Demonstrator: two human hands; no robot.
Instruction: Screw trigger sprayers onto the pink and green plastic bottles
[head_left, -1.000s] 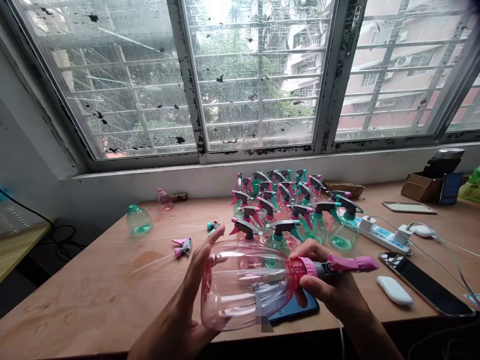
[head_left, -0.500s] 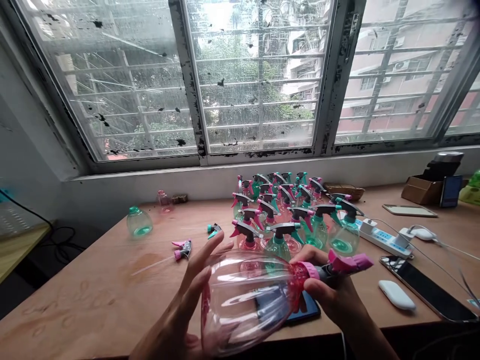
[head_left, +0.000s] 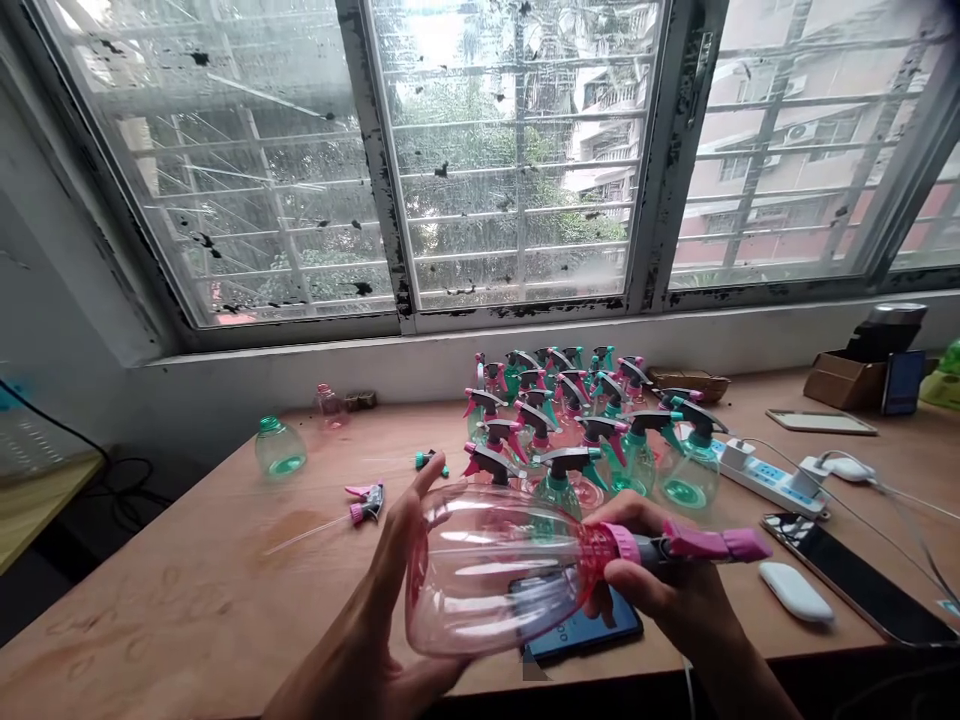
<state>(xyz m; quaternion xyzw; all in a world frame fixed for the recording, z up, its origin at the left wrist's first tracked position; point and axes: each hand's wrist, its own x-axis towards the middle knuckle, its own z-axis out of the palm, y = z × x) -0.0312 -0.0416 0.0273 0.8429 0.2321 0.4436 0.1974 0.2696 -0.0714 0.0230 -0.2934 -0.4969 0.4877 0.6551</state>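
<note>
A clear pink spray bottle (head_left: 495, 580) lies sideways between my two hands, above the table's front edge. My left hand (head_left: 390, 600) cups its base, thumb underneath and fingers behind. At the neck, my right hand (head_left: 637, 570) grips the pink collar (head_left: 621, 543) between thumb and fingers. The pink and grey trigger head (head_left: 712, 545) sits on the neck and points right. A dip tube runs inside the bottle. Beyond my left hand lie a loose pink trigger head (head_left: 366, 505) with its tube and a loose green trigger head (head_left: 431, 461).
Several pink and green spray bottles (head_left: 555, 490) stand grouped at the back. A green bottle (head_left: 280, 448) and a small pink bottle (head_left: 328, 405), both without heads, stand at left. A phone (head_left: 592, 630) lies under the held bottle. A power strip (head_left: 772, 480), another phone (head_left: 847, 575) and a white case (head_left: 795, 590) are right.
The bottle has tipped closer to level, its base rising and its trigger head shifting slightly right. My left thumb now shows beneath the base.
</note>
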